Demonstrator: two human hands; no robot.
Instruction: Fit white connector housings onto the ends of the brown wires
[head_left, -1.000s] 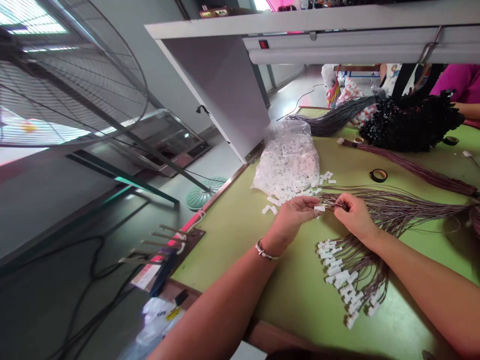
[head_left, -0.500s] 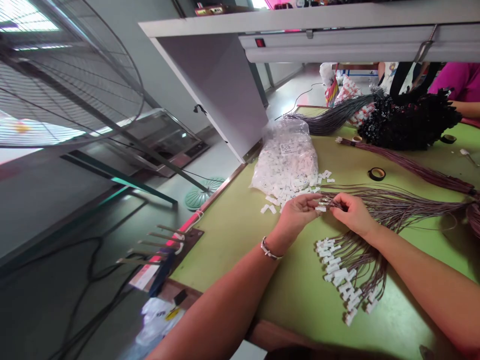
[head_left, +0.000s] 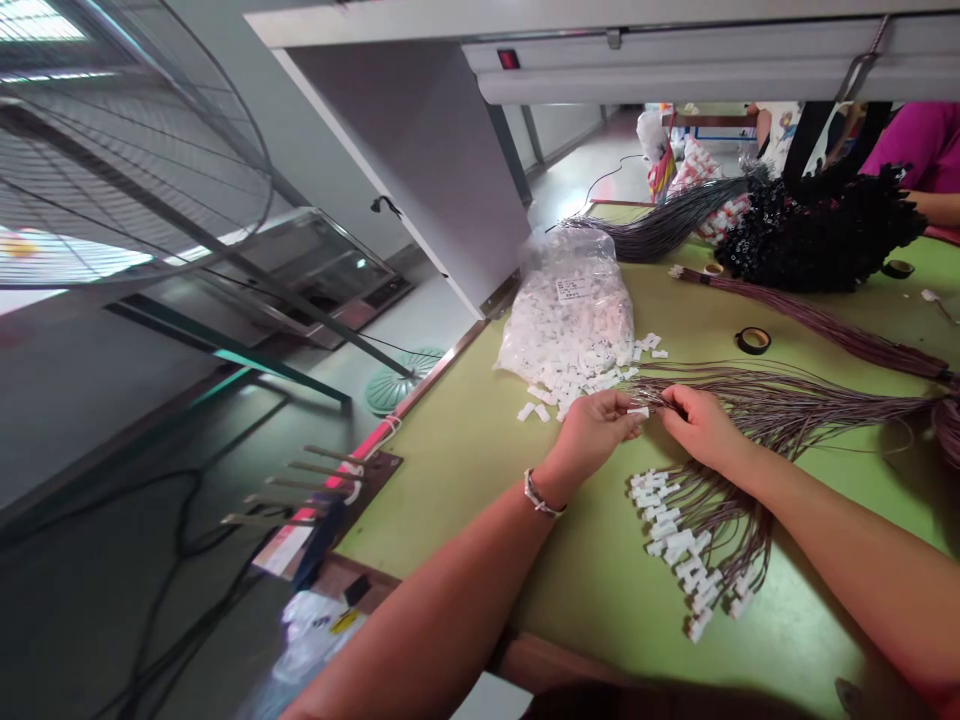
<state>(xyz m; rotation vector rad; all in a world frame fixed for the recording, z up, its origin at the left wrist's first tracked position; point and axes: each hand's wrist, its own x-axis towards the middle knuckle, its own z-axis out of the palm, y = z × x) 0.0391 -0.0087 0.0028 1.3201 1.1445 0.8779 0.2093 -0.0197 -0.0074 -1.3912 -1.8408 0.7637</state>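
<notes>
Between the thumb and fingers of my left hand (head_left: 598,432) is a small white connector housing (head_left: 639,412). My right hand (head_left: 699,425), just to its right, pinches thin brown wires (head_left: 660,398) whose bare ends point toward the connector. Whether a wire tip sits inside the housing is too small to tell. From the right hand, the long wire bundle (head_left: 810,402) runs off to the right. Below the hands, several wires ending in white connectors (head_left: 679,540) fan out over the green table (head_left: 450,500). A clear bag of loose white connectors (head_left: 574,310) lies beyond my left hand.
Black tape (head_left: 753,341) and another brown wire bundle (head_left: 825,325) lie behind the hands. Further back are grey wires (head_left: 667,225) and a heap of black parts (head_left: 821,235). A pronged rack (head_left: 322,485) sits at the left table edge. A person's sleeve (head_left: 915,150) shows far right.
The left fingers have closed in more around the white connector. The hands stay nearly in place; the whole view has shifted slightly.
</notes>
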